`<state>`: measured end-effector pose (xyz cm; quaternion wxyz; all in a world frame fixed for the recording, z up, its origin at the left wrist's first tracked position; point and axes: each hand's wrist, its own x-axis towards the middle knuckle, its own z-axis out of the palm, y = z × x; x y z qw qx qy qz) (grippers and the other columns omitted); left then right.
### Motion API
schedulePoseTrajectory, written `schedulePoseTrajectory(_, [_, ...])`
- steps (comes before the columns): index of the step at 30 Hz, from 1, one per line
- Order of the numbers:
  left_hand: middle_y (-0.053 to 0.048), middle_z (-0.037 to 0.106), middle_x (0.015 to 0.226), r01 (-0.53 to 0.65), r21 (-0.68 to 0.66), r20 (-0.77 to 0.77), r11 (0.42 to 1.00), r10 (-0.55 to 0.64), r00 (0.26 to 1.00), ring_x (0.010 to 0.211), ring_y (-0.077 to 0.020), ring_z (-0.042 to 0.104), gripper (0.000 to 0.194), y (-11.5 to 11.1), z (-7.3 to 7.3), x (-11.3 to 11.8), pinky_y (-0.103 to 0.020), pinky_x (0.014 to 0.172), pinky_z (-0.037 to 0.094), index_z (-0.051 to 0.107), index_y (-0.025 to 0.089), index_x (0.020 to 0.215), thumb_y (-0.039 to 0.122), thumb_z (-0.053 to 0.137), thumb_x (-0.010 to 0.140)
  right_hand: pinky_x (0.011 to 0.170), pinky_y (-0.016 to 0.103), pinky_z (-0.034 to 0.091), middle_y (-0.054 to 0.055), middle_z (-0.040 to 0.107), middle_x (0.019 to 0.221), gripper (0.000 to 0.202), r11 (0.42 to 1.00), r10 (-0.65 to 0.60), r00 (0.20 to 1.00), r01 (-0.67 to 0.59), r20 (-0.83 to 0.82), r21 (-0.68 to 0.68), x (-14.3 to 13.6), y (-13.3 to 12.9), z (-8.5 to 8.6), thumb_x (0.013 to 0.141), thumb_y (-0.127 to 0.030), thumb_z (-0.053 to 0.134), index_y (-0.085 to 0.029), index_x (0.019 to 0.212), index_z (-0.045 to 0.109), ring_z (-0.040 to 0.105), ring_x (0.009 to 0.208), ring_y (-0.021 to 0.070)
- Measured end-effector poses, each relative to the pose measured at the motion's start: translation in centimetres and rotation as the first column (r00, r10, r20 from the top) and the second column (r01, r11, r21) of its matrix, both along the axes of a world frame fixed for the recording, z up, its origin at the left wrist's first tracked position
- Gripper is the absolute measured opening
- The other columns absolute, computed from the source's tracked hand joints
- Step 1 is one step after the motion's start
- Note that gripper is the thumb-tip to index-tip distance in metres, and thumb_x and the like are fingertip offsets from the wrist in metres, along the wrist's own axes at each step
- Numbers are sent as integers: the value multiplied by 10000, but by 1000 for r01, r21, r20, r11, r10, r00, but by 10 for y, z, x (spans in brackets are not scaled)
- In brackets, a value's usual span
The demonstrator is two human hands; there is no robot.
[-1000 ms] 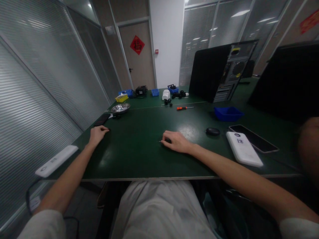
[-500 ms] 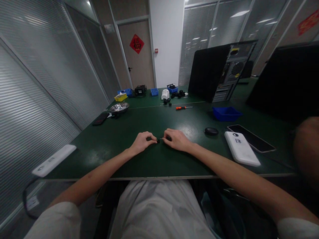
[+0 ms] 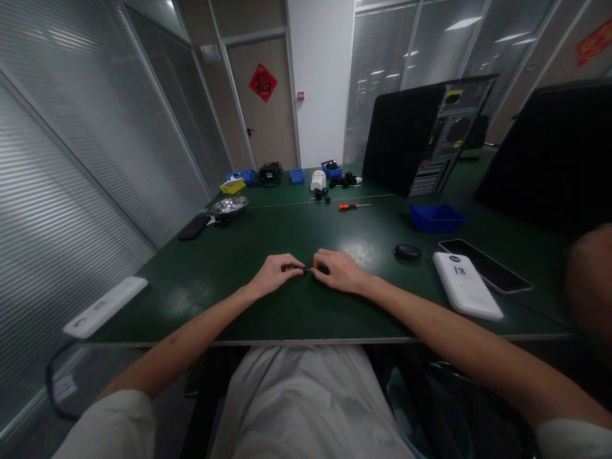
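Green worktop [image 3: 268, 236], glass-walled office, door at the far end. Both my hands sit mid-table, a bit back from the near edge. Left hand [image 3: 275, 273] and right hand [image 3: 340, 270] meet fingertip to fingertip on a small black part [image 3: 306, 270]; too small and dark to tell what it is. Fingers on both sides curled in tight, pinching it, heels of the hands resting on the worktop. Black mouse-like thing [image 3: 408, 251] sits to the right, then a white power bank [image 3: 467, 285] and a phone [image 3: 485, 266] toward the right edge. Orange screwdriver [image 3: 349, 206] and blue bin [image 3: 437, 217] farther back, steel bowl [image 3: 230, 206] near the left edge. My take: keep wrists planted, pinch light, work the part low over the worktop so it can't roll off if it slips.
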<state>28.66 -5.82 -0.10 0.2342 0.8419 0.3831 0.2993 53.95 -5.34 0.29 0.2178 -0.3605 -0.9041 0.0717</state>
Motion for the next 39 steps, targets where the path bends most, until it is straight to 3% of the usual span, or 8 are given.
schedulePoseTrajectory(7, [-81,764,1060,1,-47,82,999,2,997,994,-226,701,214,0,-1,-2,-341,927,517,814,217,1054,326,709,902,667,269,345,27,638,951,127,999,30,997,-31,-71,-9,-2,-1,1,973,-329,586,-207,957,620,565,766,146])
schedulePoseTrajectory(11, [-76,769,1061,-29,-59,111,998,35,993,988,-225,710,215,-1,-1,-2,-344,924,529,812,218,1063,315,719,895,674,269,356,30,637,942,140,999,37,991,-39,-125,-9,-2,0,2,988,-331,563,-202,955,604,561,760,145])
schedulePoseTrajectory(18, [-77,757,1024,7,13,52,1000,-8,999,925,-202,698,191,-4,0,0,-322,875,525,814,200,1018,314,702,913,648,267,322,27,635,960,124,998,61,998,-61,-31,12,-1,-2,1,968,-334,597,-212,966,620,563,768,148])
schedulePoseTrajectory(26, [-83,762,1050,-37,-113,119,993,50,992,935,-208,703,233,0,-3,-2,-311,851,539,789,176,1070,313,715,897,667,265,345,28,628,952,141,999,53,994,-52,-97,7,-3,0,0,1001,-330,548,-200,971,593,560,766,142])
schedulePoseTrajectory(32, [-78,750,954,-20,-7,-5,1000,20,1000,835,-186,668,213,-2,-1,2,-291,788,506,802,174,1035,313,712,900,648,268,312,26,629,965,142,998,63,998,-62,-10,21,-5,-2,1,991,-339,558,-208,977,611,550,751,139])
schedulePoseTrajectory(39, [-67,770,1001,-24,-31,39,999,25,999,928,-216,701,183,-4,0,4,-315,885,511,818,204,1009,306,722,890,634,273,295,32,623,999,147,996,72,997,-73,28,52,-9,-1,-6,1017,-348,513,-216,1023,578,558,761,147])
